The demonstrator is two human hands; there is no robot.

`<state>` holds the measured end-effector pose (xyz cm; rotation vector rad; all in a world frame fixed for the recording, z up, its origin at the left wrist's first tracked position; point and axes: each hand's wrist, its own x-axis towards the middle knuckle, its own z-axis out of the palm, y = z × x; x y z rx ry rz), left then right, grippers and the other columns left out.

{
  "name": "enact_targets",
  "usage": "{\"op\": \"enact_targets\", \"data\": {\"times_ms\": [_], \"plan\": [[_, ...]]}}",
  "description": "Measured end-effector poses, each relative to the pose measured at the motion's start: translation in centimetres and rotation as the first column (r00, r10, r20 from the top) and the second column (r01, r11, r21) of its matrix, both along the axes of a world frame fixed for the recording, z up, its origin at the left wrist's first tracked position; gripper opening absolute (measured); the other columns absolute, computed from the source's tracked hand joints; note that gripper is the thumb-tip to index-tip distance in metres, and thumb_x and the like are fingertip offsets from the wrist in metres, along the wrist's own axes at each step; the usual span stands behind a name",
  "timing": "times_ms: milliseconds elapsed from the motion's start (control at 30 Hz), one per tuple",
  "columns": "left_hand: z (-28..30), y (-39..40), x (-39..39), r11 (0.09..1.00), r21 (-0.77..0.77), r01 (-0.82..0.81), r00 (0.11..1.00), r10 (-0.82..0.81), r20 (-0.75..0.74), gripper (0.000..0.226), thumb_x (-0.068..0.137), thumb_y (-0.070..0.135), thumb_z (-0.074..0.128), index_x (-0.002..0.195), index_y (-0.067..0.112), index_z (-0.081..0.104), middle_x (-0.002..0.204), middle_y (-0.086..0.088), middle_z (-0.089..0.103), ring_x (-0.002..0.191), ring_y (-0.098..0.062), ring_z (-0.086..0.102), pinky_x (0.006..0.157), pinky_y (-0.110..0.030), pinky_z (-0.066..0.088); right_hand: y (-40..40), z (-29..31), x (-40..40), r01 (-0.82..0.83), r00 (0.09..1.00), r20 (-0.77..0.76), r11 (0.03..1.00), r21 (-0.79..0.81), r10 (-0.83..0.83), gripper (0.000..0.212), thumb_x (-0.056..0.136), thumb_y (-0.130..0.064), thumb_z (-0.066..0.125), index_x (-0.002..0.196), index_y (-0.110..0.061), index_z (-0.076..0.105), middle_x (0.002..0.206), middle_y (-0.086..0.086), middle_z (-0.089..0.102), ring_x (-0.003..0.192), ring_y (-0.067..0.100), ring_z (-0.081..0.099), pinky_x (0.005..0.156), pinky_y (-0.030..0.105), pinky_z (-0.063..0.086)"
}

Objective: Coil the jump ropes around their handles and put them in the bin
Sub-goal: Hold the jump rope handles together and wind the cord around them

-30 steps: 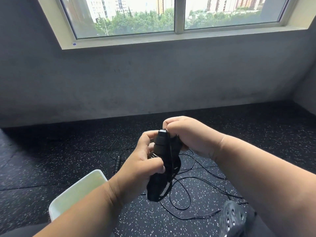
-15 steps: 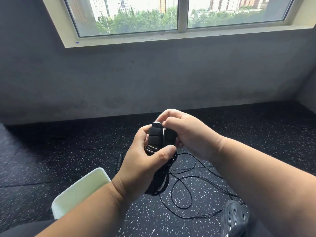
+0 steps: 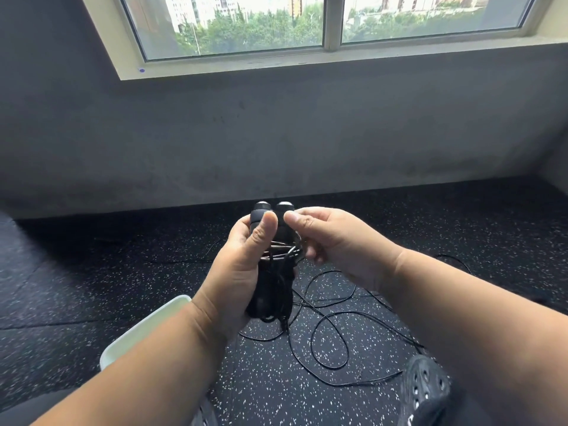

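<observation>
Left hand (image 3: 236, 272) grips paired jump rope handles (image 3: 272, 222), right hand (image 3: 335, 241) pinches the cord, loose black rope (image 3: 329, 333) on floor, white bin (image 3: 144, 327) lower left, shoe (image 3: 425, 392) lower right.

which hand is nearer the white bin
Left. The left hand, gripping the jump rope handles, sits just up and right of the white bin; the right hand is farther right, beyond the handles.

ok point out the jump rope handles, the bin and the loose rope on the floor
jump rope handles (image 3: 261, 216), head view, upper part of the left handle of the pair
bin (image 3: 147, 327), head view, its pale rim
loose rope (image 3: 330, 315), head view, a loop on the floor
</observation>
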<state>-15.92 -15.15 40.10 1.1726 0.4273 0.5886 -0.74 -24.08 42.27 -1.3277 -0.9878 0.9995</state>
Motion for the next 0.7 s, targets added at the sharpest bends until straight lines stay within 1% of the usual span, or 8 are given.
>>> {"op": "enact_targets", "data": {"times_ms": [67,133,200,333,400,467,600,700], "plan": [[0.0,0.5,0.1,0.998,-0.052,-0.026,0.999,0.028,0.039,0.08,0.091,0.058,0.068,0.148,0.006,0.046,0.127,-0.024,0.067,0.102,-0.034,0.07,0.076,-0.041,0.059,0.0,-0.2,-0.2,0.007,1.0,0.004,1.0,-0.016,-0.007,0.014,0.1,-0.032,0.065,0.103,-0.028,0.077,0.081,-0.01,0.068,0.062,0.008,0.05,0.053,0.017,0.041],[-0.2,1.1,0.1,0.996,-0.089,-0.014,0.998,0.019,0.055,0.071,0.1,0.056,0.059,0.149,0.008,0.046,0.135,-0.026,0.065,0.112,-0.04,0.07,0.08,-0.039,0.059,0.1,-0.5,-0.4,0.046,0.999,0.011,0.999,-0.025,-0.046,0.024,0.099,-0.031,0.066,0.122,-0.03,0.073,0.096,-0.002,0.071,0.068,0.009,0.054,0.057,0.017,0.042],[-0.4,1.2,0.2,0.994,-0.107,0.008,0.999,-0.003,0.048,0.066,0.104,0.054,0.054,0.15,0.009,0.045,0.139,-0.027,0.064,0.125,-0.045,0.065,0.085,-0.04,0.058,0.3,-0.8,-0.5,0.093,0.995,0.027,0.996,-0.009,-0.093,0.031,0.099,-0.028,0.067,0.13,-0.03,0.069,0.097,0.0,0.069,0.07,0.008,0.058,0.058,0.016,0.045],[-1.2,0.9,0.0,0.987,-0.158,-0.03,0.998,0.038,0.043,0.061,0.1,0.047,0.062,0.145,0.007,0.051,0.14,-0.033,0.06,0.117,-0.044,0.068,0.09,-0.047,0.061,0.3,-1.4,-1.0,0.03,0.998,-0.056,1.0,-0.006,-0.03,0.024,0.099,-0.013,0.066,0.122,-0.017,0.072,0.085,0.001,0.07,0.064,0.002,0.064,0.057,0.015,0.046],[-2.0,1.2,-0.2,0.978,-0.201,-0.053,0.998,0.058,0.021,0.065,0.096,0.045,0.07,0.143,0.004,0.052,0.142,-0.037,0.055,0.121,-0.049,0.064,0.104,-0.058,0.055,0.3,-2.0,-1.4,0.012,1.0,-0.004,0.999,-0.04,-0.013,0.016,0.1,-0.017,0.065,0.112,-0.021,0.075,0.083,-0.006,0.074,0.067,0.002,0.065,0.06,0.016,0.047],[-2.6,1.6,-0.3,0.956,-0.29,-0.042,0.999,0.044,0.002,0.073,0.094,0.044,0.075,0.146,0.001,0.049,0.145,-0.038,0.052,0.128,-0.054,0.058,0.111,-0.066,0.046,0.3,-2.5,-1.7,-0.002,0.999,0.05,0.995,-0.101,0.008,0.015,0.103,-0.029,0.061,0.106,-0.03,0.075,0.084,-0.011,0.075,0.07,0.005,0.065,0.064,0.021,0.047],[-3.1,2.7,-0.3,0.95,-0.31,-0.031,0.999,0.032,-0.004,0.072,0.093,0.047,0.075,0.145,0.003,0.053,0.126,-0.025,0.06,0.108,-0.039,0.066,0.097,-0.055,0.057,0.7,-3.5,-2.1,0.012,0.998,-0.056,0.994,-0.107,-0.018,0.022,0.106,-0.038,0.052,0.122,-0.037,0.067,0.086,-0.011,0.07,0.073,0.011,0.064,0.065,0.026,0.045],[-3.5,3.5,-0.6,0.954,-0.299,-0.019,0.999,0.004,-0.049,0.09,0.076,0.05,0.09,0.145,0.005,0.055,0.128,-0.017,0.062,0.112,-0.035,0.068,0.106,-0.057,0.053,1.3,-4.1,-2.1,0.061,0.982,-0.164,0.983,-0.173,-0.09,0.027,0.103,-0.05,0.051,0.113,-0.032,0.069,0.081,-0.009,0.069,0.072,0.011,0.066,0.07,0.031,0.044]]}}
